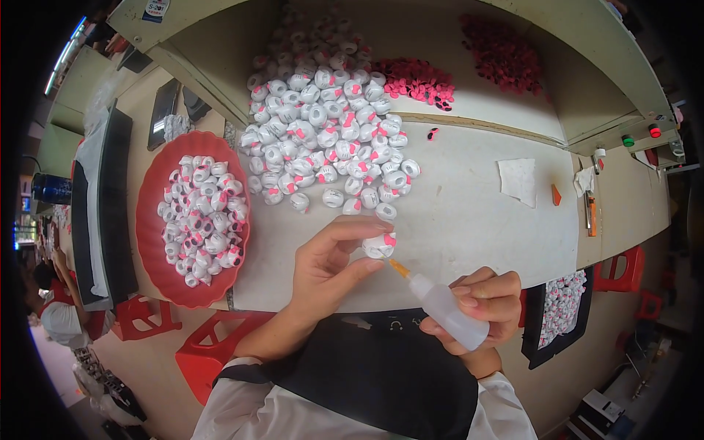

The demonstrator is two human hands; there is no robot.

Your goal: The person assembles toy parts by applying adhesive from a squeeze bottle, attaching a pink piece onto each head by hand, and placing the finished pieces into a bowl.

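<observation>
My left hand [331,265] pinches a small white toy piece with a pink patch [379,245] between thumb and fingers, just above the near edge of the worktable [469,220]. My right hand [488,301] grips a small translucent squeeze bottle [449,311] with an orange nozzle. The nozzle tip points up-left and sits just below the held piece. A large heap of similar white and pink pieces [323,132] lies on the table beyond my left hand.
A red round tray [154,242] holding several finished pieces stands at the left. Pink and dark red small parts [418,79] lie at the back. A white cloth [519,180] and orange tools rest at the right. A black tray of pieces [559,308] and red stools sit below.
</observation>
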